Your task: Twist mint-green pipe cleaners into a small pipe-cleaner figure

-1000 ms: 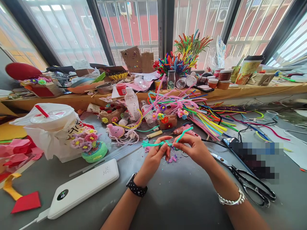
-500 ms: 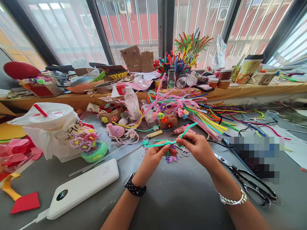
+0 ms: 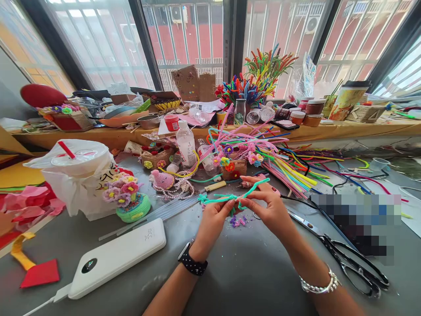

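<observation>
Both hands meet over the middle of the grey table around a teal pipe cleaner (image 3: 258,188). My left hand (image 3: 213,217) pinches its twisted middle between thumb and fingers; a knotted bit of the same teal shows at the left end. My right hand (image 3: 268,204) grips it close by with thumb and finger, the other fingers lifted and spread. One free end sticks out up and to the right past the right fingers. Below the hands lies a small purple and pink fuzzy piece (image 3: 238,220). The left fingertips are partly hidden behind the work.
Large scissors (image 3: 348,263) lie right of my right forearm, by a blurred-out dark device (image 3: 358,224). A white power bank (image 3: 121,256) and a bagged drink cup (image 3: 79,175) stand left. Behind are loose pipe cleaners (image 3: 286,169), a pipe-cleaner flower pot (image 3: 133,208) and a bottle (image 3: 186,145).
My right hand has shifted its grip down and nearer the left, its fingers now more spread. The free teal end leans at a lower point. The whole view has shifted slightly.
</observation>
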